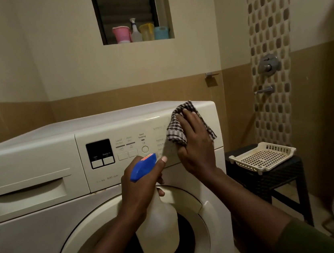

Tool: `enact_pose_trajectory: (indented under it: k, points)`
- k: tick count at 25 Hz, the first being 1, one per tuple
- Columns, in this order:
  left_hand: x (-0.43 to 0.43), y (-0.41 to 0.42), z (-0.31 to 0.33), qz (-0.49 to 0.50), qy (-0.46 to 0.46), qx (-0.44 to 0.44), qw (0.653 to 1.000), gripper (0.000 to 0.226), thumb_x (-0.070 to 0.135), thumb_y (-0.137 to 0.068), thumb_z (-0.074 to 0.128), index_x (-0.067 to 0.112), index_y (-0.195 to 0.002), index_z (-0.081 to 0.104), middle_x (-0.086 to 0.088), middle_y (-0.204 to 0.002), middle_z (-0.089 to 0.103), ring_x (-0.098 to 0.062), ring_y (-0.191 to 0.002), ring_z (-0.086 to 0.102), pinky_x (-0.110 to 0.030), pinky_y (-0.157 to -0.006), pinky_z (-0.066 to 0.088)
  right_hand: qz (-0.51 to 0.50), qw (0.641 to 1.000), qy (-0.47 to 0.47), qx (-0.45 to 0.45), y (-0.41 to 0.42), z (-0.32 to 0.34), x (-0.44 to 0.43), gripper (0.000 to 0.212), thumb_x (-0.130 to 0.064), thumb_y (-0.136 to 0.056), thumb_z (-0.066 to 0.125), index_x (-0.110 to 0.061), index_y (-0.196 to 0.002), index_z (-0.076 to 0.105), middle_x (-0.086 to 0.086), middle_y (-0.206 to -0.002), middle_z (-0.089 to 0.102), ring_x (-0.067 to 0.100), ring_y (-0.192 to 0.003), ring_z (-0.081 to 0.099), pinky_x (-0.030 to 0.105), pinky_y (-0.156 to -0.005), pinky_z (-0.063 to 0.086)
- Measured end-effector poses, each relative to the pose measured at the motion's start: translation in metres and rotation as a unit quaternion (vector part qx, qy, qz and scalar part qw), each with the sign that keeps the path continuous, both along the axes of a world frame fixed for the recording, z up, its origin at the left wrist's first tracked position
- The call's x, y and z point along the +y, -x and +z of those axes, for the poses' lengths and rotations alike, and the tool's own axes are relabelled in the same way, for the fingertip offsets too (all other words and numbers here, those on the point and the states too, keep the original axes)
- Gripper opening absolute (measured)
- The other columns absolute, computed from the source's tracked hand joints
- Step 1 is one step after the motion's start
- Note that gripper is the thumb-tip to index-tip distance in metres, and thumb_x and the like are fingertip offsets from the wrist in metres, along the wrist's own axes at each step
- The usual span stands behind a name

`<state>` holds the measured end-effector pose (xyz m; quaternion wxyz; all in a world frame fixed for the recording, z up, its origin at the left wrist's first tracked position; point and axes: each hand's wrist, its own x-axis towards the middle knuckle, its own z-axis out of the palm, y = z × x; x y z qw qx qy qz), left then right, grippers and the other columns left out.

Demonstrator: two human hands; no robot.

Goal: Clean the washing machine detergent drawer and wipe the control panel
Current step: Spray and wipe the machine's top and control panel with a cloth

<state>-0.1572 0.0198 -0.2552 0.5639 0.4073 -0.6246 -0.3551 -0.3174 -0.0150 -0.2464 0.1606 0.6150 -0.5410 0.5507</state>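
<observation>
The right grip [195, 143], fingers spread flat, presses one checked cloth [175, 131] on the control panel's [132, 126] right end, the left grip [141, 184] curled round one spray bottle [158, 232] (one detergent drawer [29, 193], closed, left end).

The right hand [195, 143] presses a checked cloth [180, 128] flat on the control panel [123, 152]; the left hand [141, 184] grips a spray bottle [157, 228].

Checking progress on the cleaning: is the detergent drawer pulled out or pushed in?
Pushed in: the detergent drawer sits flush with the control panel beside it.
</observation>
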Motion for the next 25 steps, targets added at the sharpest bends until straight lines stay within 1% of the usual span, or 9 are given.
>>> enact_pose_trajectory:
  k: [5,9,12,15,17,18,20,22,25]
  points:
    - [-0.003,-0.008,-0.007,0.004,0.0,0.012,1.0,0.031,0.035,-0.082,0.073,0.008,-0.085,0.059,-0.021,-0.072,0.063,-0.022,-0.053,0.058,-0.029,-0.047,0.05,0.015,0.999,0.023,-0.036,0.008,-0.019,0.004,0.062,-0.016,-0.073,0.05,-0.02,-0.135,0.045,0.003,-0.145,0.041,0.023,-0.134,0.035,0.047,-0.104,0.042]
    - [-0.005,-0.013,-0.007,0.003,-0.001,0.014,1.0,0.035,0.037,-0.082,0.072,0.006,-0.084,0.057,-0.02,-0.069,0.061,-0.022,-0.051,0.057,-0.029,-0.047,0.05,-0.056,0.991,0.027,0.119,0.013,0.019,0.004,0.051,-0.028,-0.067,0.052,-0.016,-0.116,0.056,0.007,-0.123,0.052,0.026,-0.109,0.045,0.039,-0.083,0.047]
    - [-0.006,-0.01,-0.008,0.006,0.001,0.011,1.0,0.037,0.038,-0.082,0.072,0.005,-0.086,0.057,-0.023,-0.073,0.062,-0.022,-0.054,0.059,-0.029,-0.046,0.051,-0.049,0.962,0.049,0.263,0.018,0.014,0.008,0.044,-0.029,-0.068,0.058,-0.015,-0.109,0.06,0.008,-0.125,0.054,0.028,-0.118,0.045,0.039,-0.093,0.042]
    - [0.0,-0.006,-0.009,-0.004,0.007,0.001,1.0,0.036,0.036,-0.083,0.071,0.004,-0.088,0.057,-0.025,-0.078,0.061,-0.023,-0.058,0.058,-0.026,-0.045,0.05,-0.007,0.953,0.062,0.296,0.016,-0.001,0.009,0.035,-0.026,-0.068,0.056,-0.011,-0.1,0.061,0.01,-0.121,0.057,0.03,-0.12,0.045,0.042,-0.101,0.038]
    - [0.006,-0.004,-0.01,-0.017,0.008,0.002,1.0,0.035,0.035,-0.083,0.071,0.003,-0.089,0.058,-0.025,-0.078,0.061,-0.022,-0.059,0.058,-0.024,-0.045,0.049,0.018,0.968,0.066,0.243,0.012,0.002,0.009,0.038,-0.027,-0.068,0.05,-0.009,-0.099,0.062,0.01,-0.118,0.057,0.029,-0.118,0.044,0.04,-0.098,0.04]
    - [0.008,-0.003,-0.009,-0.022,0.008,0.004,1.0,0.035,0.035,-0.083,0.071,0.003,-0.088,0.058,-0.024,-0.077,0.06,-0.022,-0.058,0.058,-0.024,-0.045,0.049,0.02,0.981,0.059,0.181,0.01,0.005,0.007,0.044,-0.029,-0.067,0.046,-0.008,-0.103,0.062,0.01,-0.12,0.056,0.028,-0.118,0.043,0.039,-0.095,0.04]
    - [0.01,-0.002,-0.006,-0.024,0.009,0.003,1.0,0.035,0.035,-0.083,0.072,0.004,-0.089,0.058,-0.023,-0.076,0.061,-0.022,-0.058,0.059,-0.025,-0.046,0.05,0.021,0.999,0.035,-0.022,0.004,0.009,0.005,0.055,-0.028,-0.068,0.042,-0.01,-0.117,0.058,0.009,-0.129,0.051,0.025,-0.122,0.041,0.039,-0.095,0.043]
    - [0.01,-0.002,-0.001,-0.013,0.011,0.001,1.0,0.033,0.037,-0.083,0.071,0.007,-0.091,0.059,-0.02,-0.076,0.063,-0.021,-0.059,0.06,-0.025,-0.046,0.051,0.017,0.981,0.024,-0.19,-0.005,-0.005,0.006,0.063,-0.02,-0.07,0.042,-0.015,-0.133,0.048,0.006,-0.141,0.043,0.021,-0.132,0.036,0.043,-0.103,0.042]
    - [0.01,-0.003,0.004,0.002,0.018,0.003,1.0,0.032,0.037,-0.083,0.071,0.008,-0.091,0.059,-0.017,-0.078,0.064,-0.02,-0.059,0.062,-0.023,-0.046,0.051,0.033,0.97,0.002,-0.241,-0.02,-0.045,0.009,0.078,-0.017,-0.076,0.04,-0.026,-0.15,0.021,0.0,-0.159,0.02,0.015,-0.148,0.012,0.045,-0.118,0.022]
